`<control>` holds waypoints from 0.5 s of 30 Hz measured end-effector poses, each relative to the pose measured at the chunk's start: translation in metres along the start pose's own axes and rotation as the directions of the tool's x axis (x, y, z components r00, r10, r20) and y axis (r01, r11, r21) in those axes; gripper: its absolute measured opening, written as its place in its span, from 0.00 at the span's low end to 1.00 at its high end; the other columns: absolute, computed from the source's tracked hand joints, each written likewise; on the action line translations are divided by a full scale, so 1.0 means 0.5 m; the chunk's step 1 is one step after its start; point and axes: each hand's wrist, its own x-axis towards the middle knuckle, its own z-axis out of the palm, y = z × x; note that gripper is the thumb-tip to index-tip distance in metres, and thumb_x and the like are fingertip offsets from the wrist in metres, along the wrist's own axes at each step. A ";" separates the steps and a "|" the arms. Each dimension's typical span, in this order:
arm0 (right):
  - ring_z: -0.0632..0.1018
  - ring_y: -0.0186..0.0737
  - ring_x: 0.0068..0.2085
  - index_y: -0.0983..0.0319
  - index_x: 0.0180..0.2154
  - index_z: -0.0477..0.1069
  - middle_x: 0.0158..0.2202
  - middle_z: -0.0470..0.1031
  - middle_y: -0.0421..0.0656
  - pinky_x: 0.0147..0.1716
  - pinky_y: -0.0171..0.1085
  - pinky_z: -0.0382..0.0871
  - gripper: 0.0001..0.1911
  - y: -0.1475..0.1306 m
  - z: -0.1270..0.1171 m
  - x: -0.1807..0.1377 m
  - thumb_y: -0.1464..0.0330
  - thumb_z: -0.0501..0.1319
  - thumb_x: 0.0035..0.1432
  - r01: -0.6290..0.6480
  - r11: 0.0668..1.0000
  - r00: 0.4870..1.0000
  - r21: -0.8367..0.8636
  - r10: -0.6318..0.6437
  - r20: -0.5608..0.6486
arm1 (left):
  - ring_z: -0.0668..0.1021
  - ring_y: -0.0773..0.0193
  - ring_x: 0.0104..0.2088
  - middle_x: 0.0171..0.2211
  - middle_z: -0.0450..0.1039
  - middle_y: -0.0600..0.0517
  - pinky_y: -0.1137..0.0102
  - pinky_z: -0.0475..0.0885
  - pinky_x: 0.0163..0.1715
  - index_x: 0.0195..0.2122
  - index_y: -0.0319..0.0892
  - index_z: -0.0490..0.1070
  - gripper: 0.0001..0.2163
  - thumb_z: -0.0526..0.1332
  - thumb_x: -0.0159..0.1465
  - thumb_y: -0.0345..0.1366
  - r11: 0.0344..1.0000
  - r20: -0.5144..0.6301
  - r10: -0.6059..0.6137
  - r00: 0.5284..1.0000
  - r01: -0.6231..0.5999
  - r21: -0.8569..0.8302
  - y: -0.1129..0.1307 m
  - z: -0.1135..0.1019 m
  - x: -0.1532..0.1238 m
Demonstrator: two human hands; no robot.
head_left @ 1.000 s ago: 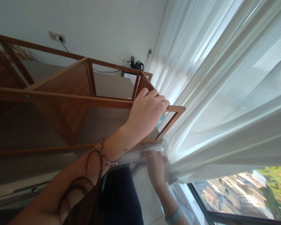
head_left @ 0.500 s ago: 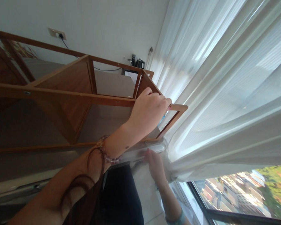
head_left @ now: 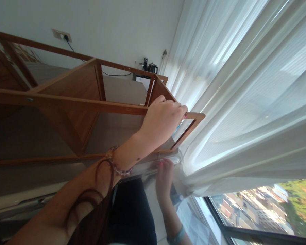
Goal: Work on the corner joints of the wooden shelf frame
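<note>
A wooden shelf frame [head_left: 112,106] lies in front of me, with panels set between its long rails. My left hand [head_left: 164,117] is closed over the rail near its right end, fingers wrapped round the wood and fingertips mostly hidden. Below it, at the frame's lower rail, my right hand [head_left: 165,175] is closed in a pinch. A thin metal hex key [head_left: 159,156] rises from its fingertips to that rail; the fastener itself is too small to make out. The right hand is slightly blurred.
A white curtain [head_left: 219,102] hangs close beside the frame's right end. A window [head_left: 257,207] is at the lower right. Behind the frame are a black kettle [head_left: 152,68] and a wall socket [head_left: 62,35] with a plugged-in cable. Loose hair [head_left: 102,211] crosses my left forearm.
My right hand has turned about the hex key, its wrist and forearm swinging to the left. My left hand keeps its hold on the rail, and the frame has hardly moved.
</note>
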 end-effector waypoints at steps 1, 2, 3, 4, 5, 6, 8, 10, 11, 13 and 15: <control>0.74 0.41 0.39 0.60 0.44 0.65 0.37 0.72 0.45 0.40 0.40 0.67 0.13 0.008 -0.003 0.003 0.59 0.50 0.67 0.096 0.990 0.995 -0.101 -0.098 -0.017 | 0.77 0.60 0.33 0.30 0.78 0.50 0.64 0.58 0.36 0.37 0.40 0.76 0.11 0.54 0.68 0.33 1.000 0.001 -0.002 1.000 0.002 -0.003 0.000 0.000 0.000; 0.73 0.42 0.41 0.60 0.41 0.67 0.39 0.71 0.47 0.42 0.42 0.67 0.12 0.017 -0.008 0.008 0.60 0.51 0.67 0.197 0.959 0.979 -0.205 -0.204 -0.012 | 0.77 0.60 0.33 0.30 0.78 0.50 0.64 0.58 0.36 0.37 0.40 0.76 0.11 0.54 0.68 0.33 1.000 0.001 -0.006 1.000 0.006 -0.007 0.000 0.001 0.000; 0.73 0.43 0.42 0.60 0.40 0.69 0.40 0.71 0.47 0.43 0.43 0.66 0.12 0.027 -0.015 0.013 0.60 0.52 0.67 0.298 0.907 0.951 -0.298 -0.308 0.015 | 0.77 0.60 0.32 0.30 0.78 0.50 0.64 0.58 0.36 0.37 0.40 0.76 0.11 0.54 0.68 0.33 1.000 0.001 -0.009 1.000 0.009 -0.012 0.000 0.001 -0.001; 0.72 0.43 0.42 0.61 0.40 0.70 0.40 0.71 0.47 0.44 0.44 0.65 0.11 0.036 -0.022 0.018 0.61 0.53 0.67 0.395 0.840 0.913 -0.372 -0.403 0.060 | 0.77 0.59 0.32 0.30 0.78 0.50 0.64 0.58 0.36 0.37 0.40 0.76 0.11 0.54 0.68 0.34 1.000 0.001 -0.012 1.000 0.012 -0.017 0.000 0.001 -0.001; 0.72 0.43 0.42 0.61 0.41 0.70 0.40 0.71 0.47 0.44 0.44 0.64 0.11 0.045 -0.029 0.024 0.62 0.54 0.67 0.477 0.769 0.870 -0.426 -0.482 0.104 | 0.76 0.59 0.32 0.30 0.78 0.50 0.65 0.58 0.36 0.37 0.40 0.76 0.11 0.54 0.69 0.34 1.000 -0.001 -0.012 1.000 0.012 -0.022 0.000 0.001 -0.001; 0.72 0.43 0.41 0.61 0.42 0.70 0.39 0.72 0.47 0.44 0.43 0.64 0.11 0.052 -0.036 0.030 0.62 0.55 0.67 0.542 0.700 0.827 -0.464 -0.542 0.148 | 0.76 0.59 0.32 0.30 0.78 0.50 0.65 0.58 0.36 0.37 0.40 0.76 0.11 0.53 0.69 0.35 1.000 -0.003 -0.010 1.000 0.010 -0.026 -0.001 0.001 -0.001; 0.71 0.42 0.39 0.62 0.43 0.71 0.39 0.73 0.48 0.43 0.41 0.62 0.11 0.062 -0.049 0.043 0.62 0.55 0.67 0.621 0.592 0.761 -0.514 -0.613 0.213 | 0.76 0.60 0.32 0.30 0.77 0.50 0.65 0.58 0.35 0.37 0.40 0.76 0.11 0.53 0.69 0.35 1.000 -0.009 -0.001 1.000 0.000 -0.030 -0.001 0.001 -0.001; 0.71 0.41 0.39 0.62 0.42 0.72 0.39 0.74 0.48 0.42 0.40 0.61 0.13 0.066 -0.059 0.057 0.61 0.55 0.67 0.665 0.519 0.717 -0.537 -0.645 0.264 | 0.76 0.60 0.32 0.29 0.77 0.51 0.65 0.57 0.35 0.37 0.41 0.76 0.11 0.53 0.69 0.34 1.000 -0.009 0.003 1.000 -0.003 -0.029 -0.001 0.001 -0.001; 0.71 0.41 0.39 0.62 0.42 0.72 0.39 0.74 0.47 0.41 0.39 0.60 0.14 0.067 -0.064 0.063 0.60 0.55 0.67 0.682 0.485 0.698 -0.547 -0.656 0.288 | 0.77 0.60 0.32 0.29 0.77 0.51 0.65 0.57 0.35 0.36 0.41 0.76 0.11 0.53 0.69 0.34 1.000 -0.009 0.001 1.000 -0.001 -0.026 -0.001 0.000 -0.001; 0.71 0.40 0.37 0.60 0.40 0.74 0.38 0.75 0.45 0.41 0.39 0.59 0.15 0.065 -0.070 0.074 0.57 0.56 0.66 0.699 0.419 0.668 -0.579 -0.671 0.322 | 0.77 0.60 0.32 0.29 0.77 0.50 0.65 0.57 0.34 0.36 0.40 0.76 0.11 0.54 0.69 0.34 1.000 -0.007 -0.003 1.000 0.003 -0.019 0.000 0.000 -0.001; 0.70 0.39 0.36 0.59 0.38 0.74 0.37 0.76 0.44 0.39 0.39 0.56 0.16 0.061 -0.073 0.082 0.55 0.55 0.65 0.699 0.354 0.649 -0.621 -0.679 0.343 | 0.77 0.60 0.32 0.29 0.77 0.50 0.65 0.57 0.34 0.36 0.40 0.75 0.11 0.54 0.69 0.34 1.000 -0.012 -0.002 1.000 0.002 -0.008 0.000 0.001 -0.001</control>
